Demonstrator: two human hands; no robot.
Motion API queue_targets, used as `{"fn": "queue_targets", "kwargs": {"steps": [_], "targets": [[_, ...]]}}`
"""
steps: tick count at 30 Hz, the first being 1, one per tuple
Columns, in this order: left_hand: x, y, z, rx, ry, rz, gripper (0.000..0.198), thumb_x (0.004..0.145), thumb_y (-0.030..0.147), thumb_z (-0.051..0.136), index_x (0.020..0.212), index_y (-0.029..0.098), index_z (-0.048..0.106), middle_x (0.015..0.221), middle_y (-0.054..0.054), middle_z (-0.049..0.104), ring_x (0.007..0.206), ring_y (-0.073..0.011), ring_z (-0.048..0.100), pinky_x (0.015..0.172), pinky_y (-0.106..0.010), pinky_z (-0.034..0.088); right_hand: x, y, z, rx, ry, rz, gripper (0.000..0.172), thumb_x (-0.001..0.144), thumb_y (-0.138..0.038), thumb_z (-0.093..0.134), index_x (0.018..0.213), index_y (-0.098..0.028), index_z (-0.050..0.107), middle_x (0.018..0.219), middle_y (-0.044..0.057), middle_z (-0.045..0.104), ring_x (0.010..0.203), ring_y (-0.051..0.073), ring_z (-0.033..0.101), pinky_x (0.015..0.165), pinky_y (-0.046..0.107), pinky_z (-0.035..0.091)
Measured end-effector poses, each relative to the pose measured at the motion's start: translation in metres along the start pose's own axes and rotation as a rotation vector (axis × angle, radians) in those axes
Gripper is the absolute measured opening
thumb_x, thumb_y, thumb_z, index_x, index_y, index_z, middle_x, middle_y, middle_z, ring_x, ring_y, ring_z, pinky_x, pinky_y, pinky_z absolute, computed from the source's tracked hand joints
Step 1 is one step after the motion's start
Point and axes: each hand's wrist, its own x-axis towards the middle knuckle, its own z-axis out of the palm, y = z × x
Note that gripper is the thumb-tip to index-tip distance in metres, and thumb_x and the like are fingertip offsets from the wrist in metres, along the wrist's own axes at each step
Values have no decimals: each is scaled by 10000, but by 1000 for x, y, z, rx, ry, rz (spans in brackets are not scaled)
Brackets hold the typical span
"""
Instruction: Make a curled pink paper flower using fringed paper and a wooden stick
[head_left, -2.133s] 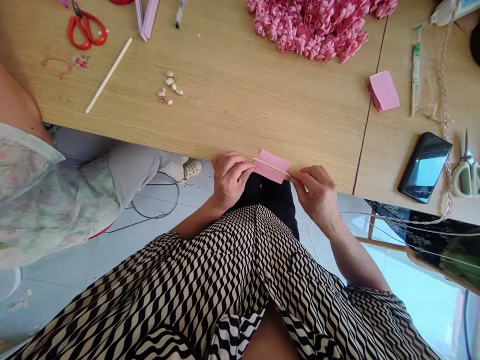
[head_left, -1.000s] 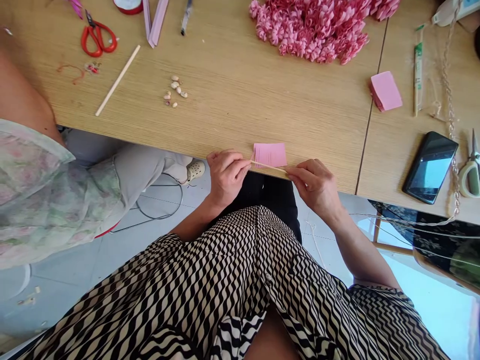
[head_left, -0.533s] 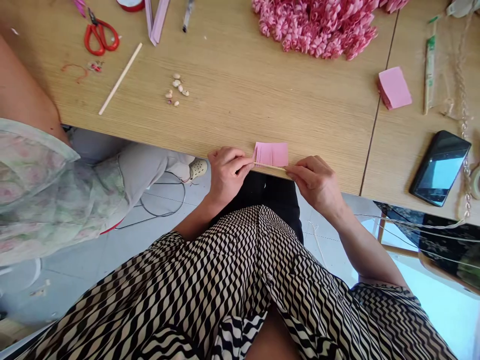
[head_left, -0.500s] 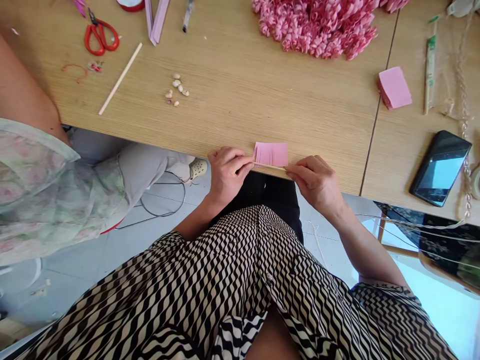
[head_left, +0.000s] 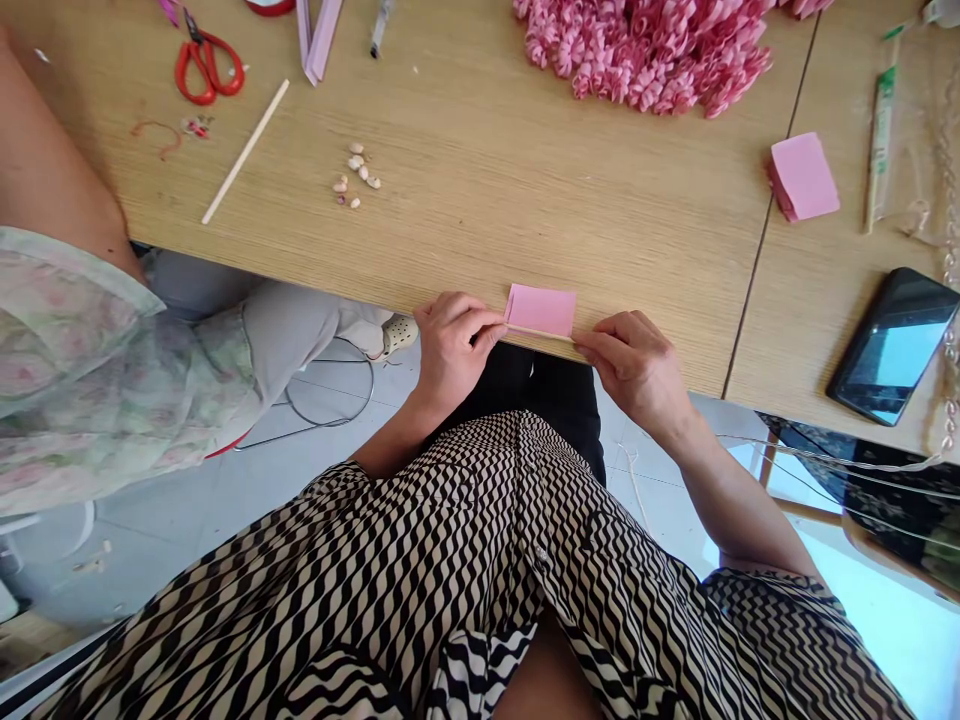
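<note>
A small pink paper square (head_left: 541, 308) lies at the near edge of the wooden table (head_left: 480, 200). A thin wooden stick (head_left: 541, 333) runs along the paper's near edge. My left hand (head_left: 450, 350) pinches the stick's left end and the paper's corner. My right hand (head_left: 637, 368) pinches the stick's right end. Both hands sit just off the table's edge, above my lap.
A heap of pink curled paper pieces (head_left: 652, 50) lies at the far middle, a pink paper stack (head_left: 804, 176) to the right, a phone (head_left: 896, 345) near the right edge. Red scissors (head_left: 202, 60), a loose stick (head_left: 245, 152) and small shells (head_left: 354, 177) lie left. Another person (head_left: 82, 330) sits at left.
The pink paper went from tilted under the stick to lying square on the table edge, with the stick now along its near side. My hands have barely shifted.
</note>
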Motion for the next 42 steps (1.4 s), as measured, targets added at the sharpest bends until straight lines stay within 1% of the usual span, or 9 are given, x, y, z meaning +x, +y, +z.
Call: {"fn": "queue_targets", "kwargs": {"steps": [11,18,24,27,29,31,35,38,42], "targets": [[19,-4,-8,-40,-191,-29,159,857,273,686,706,223,687,690,1,590,714,-158,541,676,-333,396,2,-5,4,-55,37,-8,219,947,-220,497,1028,-237,700,885,70,647,814,190,510,689,336,471],[26,-10,-6,-31,-245,5,134,849,294,705,733,225,707,693,-3,593,708,-159,548,659,-329,393,22,-26,31,60,6,-49,225,967,-244,468,1039,-275,680,928,46,646,862,185,503,768,345,453],[14,-9,-7,-41,-139,28,64,857,281,699,827,227,718,797,-11,658,795,-164,592,773,-349,435,25,-22,40,117,30,-37,244,973,-275,461,1028,-273,699,923,45,654,852,181,511,761,334,463],[0,-10,-7,-39,-13,44,88,906,275,634,906,237,714,854,-13,677,833,-157,608,819,-349,451,25,-22,38,141,20,-23,258,971,-262,459,1042,-278,707,933,53,652,852,185,506,762,341,466],[-11,-11,-5,5,105,61,121,928,275,598,907,240,711,857,-16,677,859,-157,617,851,-353,456,25,-23,37,156,9,-13,261,965,-253,467,1049,-284,712,937,56,649,860,189,508,768,346,467],[-22,-12,-1,54,163,114,125,928,286,597,903,250,715,858,-19,674,892,-163,624,878,-361,456,26,-23,37,158,8,-13,261,960,-243,474,1041,-283,719,930,57,648,858,190,510,766,348,467],[-36,-14,7,99,150,177,112,916,287,614,931,275,724,869,-33,664,953,-188,616,892,-387,417,25,-23,37,144,28,-36,266,961,-231,466,1021,-258,724,916,64,653,852,192,513,753,342,468],[-37,-16,11,71,137,174,140,921,278,604,997,292,722,896,-38,659,998,-202,604,917,-407,377,24,-22,38,142,38,-43,270,961,-228,461,1046,-255,716,932,66,656,864,195,511,765,347,470],[-36,-15,14,189,150,193,163,930,305,588,1019,292,724,882,-34,660,977,-194,614,885,-384,376,22,-21,40,138,34,-41,277,953,-208,466,1073,-286,704,941,53,654,875,196,507,787,362,457]]}}
